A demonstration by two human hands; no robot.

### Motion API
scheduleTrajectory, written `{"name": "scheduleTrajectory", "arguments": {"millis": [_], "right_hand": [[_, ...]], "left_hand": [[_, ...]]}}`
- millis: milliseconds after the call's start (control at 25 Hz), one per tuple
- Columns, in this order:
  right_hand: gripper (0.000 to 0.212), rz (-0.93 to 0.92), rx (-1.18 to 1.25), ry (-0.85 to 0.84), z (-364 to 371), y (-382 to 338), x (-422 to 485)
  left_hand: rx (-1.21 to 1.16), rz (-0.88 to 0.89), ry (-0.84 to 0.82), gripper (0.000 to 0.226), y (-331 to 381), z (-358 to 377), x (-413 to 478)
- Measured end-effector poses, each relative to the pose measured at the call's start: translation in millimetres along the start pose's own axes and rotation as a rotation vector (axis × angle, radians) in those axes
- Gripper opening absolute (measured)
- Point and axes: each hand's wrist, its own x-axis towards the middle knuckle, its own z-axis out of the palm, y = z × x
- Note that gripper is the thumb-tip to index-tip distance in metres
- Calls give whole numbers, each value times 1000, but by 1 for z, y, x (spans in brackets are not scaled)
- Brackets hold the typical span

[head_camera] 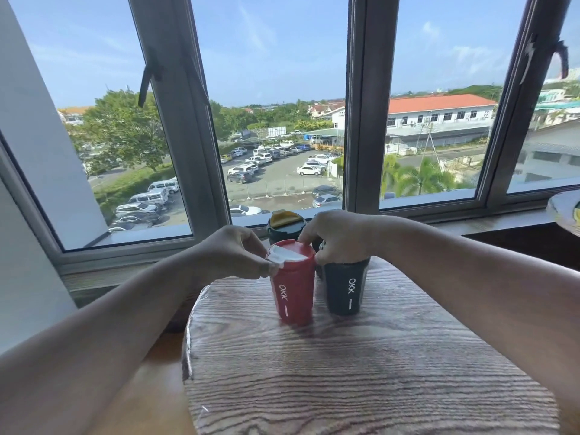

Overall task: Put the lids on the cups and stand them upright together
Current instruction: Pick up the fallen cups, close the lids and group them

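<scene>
Both forearms extended, left hand [233, 251] pinching, right hand [340, 237] (knuckles up) curled

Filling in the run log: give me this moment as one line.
red cup: upright, lidded | left hand, right hand: both on its lid | dark cup: upright beside | third cup: behind

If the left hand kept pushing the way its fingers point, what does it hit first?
The left hand points rightward across the red cup's lid. Past that lid it would most likely meet the right hand on the dark cup, though depth is unclear.
</scene>
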Motion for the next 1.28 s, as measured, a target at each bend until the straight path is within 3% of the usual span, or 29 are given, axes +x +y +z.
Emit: {"name": "scheduleTrajectory", "arguments": {"millis": [200,360,480,760,1000,1120,1280], "right_hand": [[57,-4,104,-37,0,-4,4],[36,-22,210,-59,-1,1,11],[41,-33,214,-83,-4,1,11],[42,-67,204,-115,-11,4,13],[75,2,221,24,-18,32,-14],[77,62,231,27,-13,51,-30],[81,88,217,75,-2,60,-34]], "left_hand": [[-49,-77,-94,69,9,5,-5],[-77,-104,-77,57,17,11,-6],[-37,-70,-13,50,19,22,-9],[-26,-60,56,76,14,33,-5],[61,-40,-25,90,22,24,-4],[90,-16,-40,86,27,22,-5],[141,32,-18,38,34,30,-2]]}}
